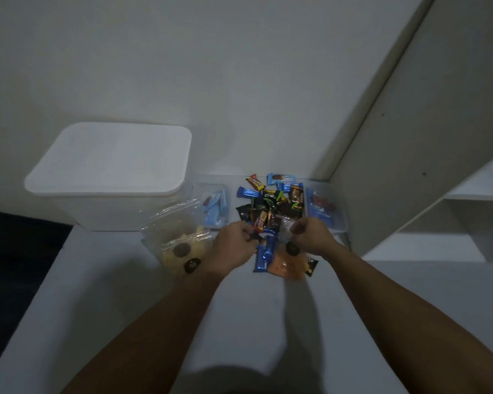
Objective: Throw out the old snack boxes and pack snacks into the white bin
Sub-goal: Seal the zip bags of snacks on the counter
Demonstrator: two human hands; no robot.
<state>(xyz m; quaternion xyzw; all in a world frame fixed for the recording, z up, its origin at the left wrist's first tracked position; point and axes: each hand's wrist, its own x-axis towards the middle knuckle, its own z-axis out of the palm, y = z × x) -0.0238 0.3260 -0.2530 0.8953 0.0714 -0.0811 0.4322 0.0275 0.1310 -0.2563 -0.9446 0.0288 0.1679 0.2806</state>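
Note:
A white bin [108, 177] with its lid on stands at the back left of the white table [125, 308]. A pile of wrapped snacks [271, 203] lies against the wall. Clear snack boxes sit around it: one with cookies [177, 240] in front of the bin, one with blue packs [215, 206] behind it, one at the right [325, 209]. My left hand [234, 245] has its fingers curled round a small dark wrapper at the pile's near edge. My right hand [310, 234] pinches a clear wrapper above an orange cookie pack [288, 264]. A blue bar [264, 254] lies between my hands.
A white wall rises right behind the snacks. A white shelf unit [439, 194] stands at the right, its side panel close to the right-hand clear box. The table's left edge drops to a dark floor [12, 251].

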